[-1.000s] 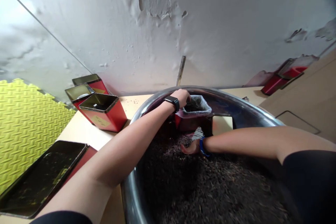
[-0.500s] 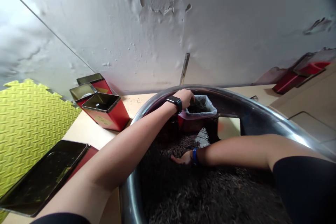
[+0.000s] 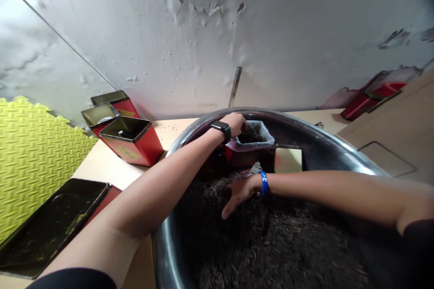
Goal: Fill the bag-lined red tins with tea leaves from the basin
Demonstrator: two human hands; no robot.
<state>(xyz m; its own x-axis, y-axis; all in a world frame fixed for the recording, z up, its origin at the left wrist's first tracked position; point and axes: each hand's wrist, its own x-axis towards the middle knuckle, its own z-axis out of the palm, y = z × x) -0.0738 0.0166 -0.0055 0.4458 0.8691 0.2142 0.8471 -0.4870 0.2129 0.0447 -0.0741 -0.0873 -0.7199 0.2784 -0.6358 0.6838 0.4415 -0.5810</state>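
Note:
A big steel basin (image 3: 162, 244) in front of me is heaped with dark loose tea leaves (image 3: 271, 244). A red tin lined with a clear plastic bag (image 3: 250, 142) stands in the basin at its far side. My left hand (image 3: 235, 123), with a black watch on the wrist, grips the bag's left rim. My right hand (image 3: 239, 192), with a blue wristband, lies on the leaves just in front of the tin, fingers stretched out and down into the heap.
Three open red tins (image 3: 130, 140) stand on the pale table (image 3: 101, 167) at the left. A dark tray-like lid (image 3: 50, 221) lies at the near left. Yellow foam matting (image 3: 30, 153) is beyond. A red box (image 3: 369, 95) sits at the far right by the peeling wall.
My right hand has turned from lying sideways in the leaves to fingers pointing down and spread on the heap. The left hand has stayed on the bag's rim.

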